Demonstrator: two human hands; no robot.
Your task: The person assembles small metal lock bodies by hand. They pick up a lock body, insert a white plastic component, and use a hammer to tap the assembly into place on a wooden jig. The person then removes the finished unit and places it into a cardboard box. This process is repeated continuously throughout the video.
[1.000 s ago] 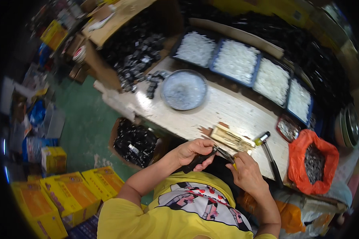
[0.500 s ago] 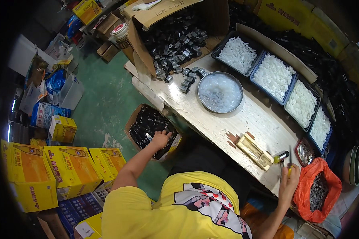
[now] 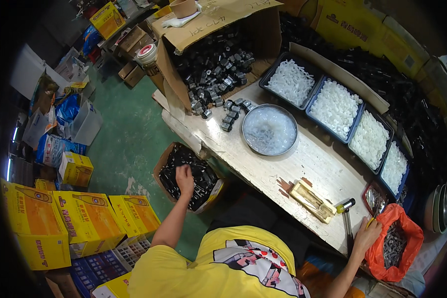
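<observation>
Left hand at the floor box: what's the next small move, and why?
I'd probably pinch one of the black parts with the left hand and lift it out of the cardboard box: that hand is down at them, no lifted part shows, and the right hand holds the yellow-handled tool beside the orange-red bag.

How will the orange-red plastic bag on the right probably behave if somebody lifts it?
The orange-red plastic bag would probably be floppy, since its thin walls fold and crumple. It may feel bottom-heavy, because many small grey pieces lie inside. With its mouth wide open, it could spill some if tilted.
</observation>
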